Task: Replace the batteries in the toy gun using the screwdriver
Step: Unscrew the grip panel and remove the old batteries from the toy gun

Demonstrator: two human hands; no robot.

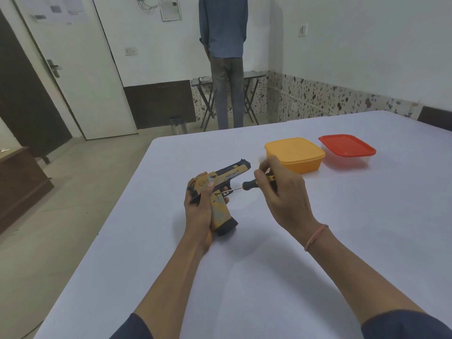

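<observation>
A yellow and dark blue toy gun (221,182) stands with its grip bottom on the white table (342,241), barrel pointing away to the right. My left hand (199,211) grips it around the back of the handle. My right hand (285,192) holds a screwdriver (252,184) with a black and yellow handle. Its metal tip points left and touches the gun's side just above the grip. No batteries show.
A yellow lidded box (294,154) and a red-lidded clear box (347,149) sit at the far right of the table. Beyond the table a person (223,57) stands at a folding table (252,77), back turned. A small bin (178,124) stands on the floor.
</observation>
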